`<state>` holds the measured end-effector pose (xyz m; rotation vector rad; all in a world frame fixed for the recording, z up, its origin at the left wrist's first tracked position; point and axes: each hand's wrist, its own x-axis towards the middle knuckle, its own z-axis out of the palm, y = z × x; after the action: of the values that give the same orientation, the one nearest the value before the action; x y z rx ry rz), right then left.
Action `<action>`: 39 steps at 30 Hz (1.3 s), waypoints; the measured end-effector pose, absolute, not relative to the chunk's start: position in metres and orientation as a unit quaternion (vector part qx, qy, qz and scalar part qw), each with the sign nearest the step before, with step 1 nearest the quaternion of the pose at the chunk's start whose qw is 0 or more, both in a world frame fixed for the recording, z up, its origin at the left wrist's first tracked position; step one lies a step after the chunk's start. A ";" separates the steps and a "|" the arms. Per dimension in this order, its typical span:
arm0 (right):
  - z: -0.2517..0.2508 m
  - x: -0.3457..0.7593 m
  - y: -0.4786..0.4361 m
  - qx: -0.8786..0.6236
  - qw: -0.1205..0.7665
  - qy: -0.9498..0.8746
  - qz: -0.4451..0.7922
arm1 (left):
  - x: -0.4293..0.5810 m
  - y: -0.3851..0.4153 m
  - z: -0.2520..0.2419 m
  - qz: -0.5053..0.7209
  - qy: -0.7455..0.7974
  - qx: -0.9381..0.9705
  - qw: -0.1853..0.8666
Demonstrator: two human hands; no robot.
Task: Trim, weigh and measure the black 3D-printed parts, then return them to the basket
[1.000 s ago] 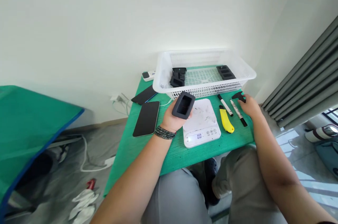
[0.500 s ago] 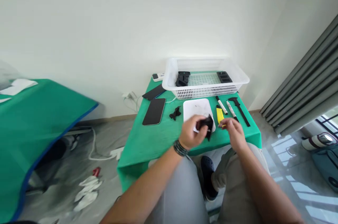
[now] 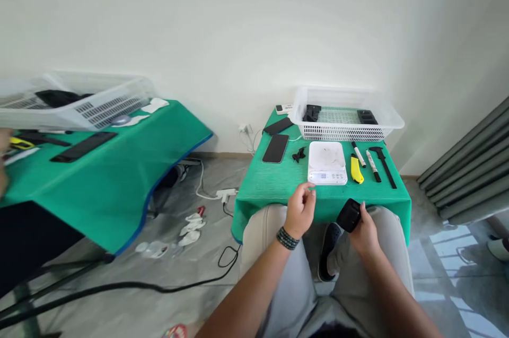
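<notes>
My right hand [image 3: 366, 234] grips a black, box-shaped plastic part [image 3: 349, 215], tilted, in front of the table's near edge above my right leg. My left hand [image 3: 301, 211] is curled, its thumb and forefinger close together at the table edge, just below the scale; whether anything is inside it I cannot make out. A white digital scale [image 3: 326, 156] lies flat with dark crumbs on its plate, its display lit and seeming to read 0.0. To its right is a yellow-handled cutter [image 3: 357, 170]. Small black scraps [image 3: 299, 154] lie to its left.
Behind the scale, a white basket [image 3: 350, 131] holds black parts. Two markers [image 3: 373, 165] and a black caliper [image 3: 384, 166] lie right; a phone [image 3: 275, 148] lies left. Another green-covered table [image 3: 131, 168] stands left, a blurred hand [image 3: 3, 160] at its edge. A black cable [image 3: 159, 288] crosses the floor.
The black part has passed from my left hand to my right. Both hands have drawn back from over the scale, uncovering its display. The view has swung left.
</notes>
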<state>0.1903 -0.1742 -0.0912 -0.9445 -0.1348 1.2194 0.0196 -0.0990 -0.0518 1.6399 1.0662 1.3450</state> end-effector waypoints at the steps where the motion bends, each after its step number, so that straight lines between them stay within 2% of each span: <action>1: -0.097 0.192 -0.177 -0.426 0.709 -0.049 0.560 | 0.014 -0.094 -0.048 0.526 0.427 0.633 0.375; 6: -0.096 0.197 -0.182 -0.422 0.688 -0.024 0.590 | -0.001 -0.045 -0.030 0.520 0.487 0.612 0.342; 12: -0.026 0.205 -0.133 -0.393 0.733 -0.112 0.544 | 0.014 0.032 -0.014 0.463 0.559 0.633 0.270; 18: 0.029 0.217 -0.054 -0.393 0.714 -0.250 0.522 | 0.021 0.045 -0.030 0.331 0.607 0.693 0.202; 22: 0.021 0.218 -0.027 -0.391 0.718 -0.326 0.475 | 0.022 0.044 -0.030 0.254 0.642 0.703 0.169; 25: 0.001 0.212 -0.026 -0.401 0.716 -0.298 0.488 | 0.022 0.049 -0.019 0.226 0.651 0.709 0.150; 27: -0.009 0.208 -0.028 -0.408 0.704 -0.268 0.516 | 0.021 0.050 -0.010 0.269 0.634 0.709 0.151; 31: -0.012 0.203 -0.031 -0.395 0.685 -0.266 0.551 | 0.019 0.035 -0.001 0.521 0.494 0.657 0.231; 33: -0.012 0.201 -0.030 -0.385 0.685 -0.274 0.555 | 0.023 0.020 -0.004 0.604 0.409 0.625 0.277; 36: -0.014 0.195 -0.026 -0.382 0.682 -0.268 0.564 | 0.033 -0.001 -0.015 0.592 0.359 0.634 0.345; 39: -0.017 0.186 -0.023 -0.379 0.683 -0.270 0.563 | 0.043 -0.011 -0.027 0.530 0.341 0.699 0.338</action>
<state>0.1864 -0.0232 -0.0175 -0.8492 -0.6059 1.2634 0.0425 -0.0107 -0.0268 1.8222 0.8880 1.3805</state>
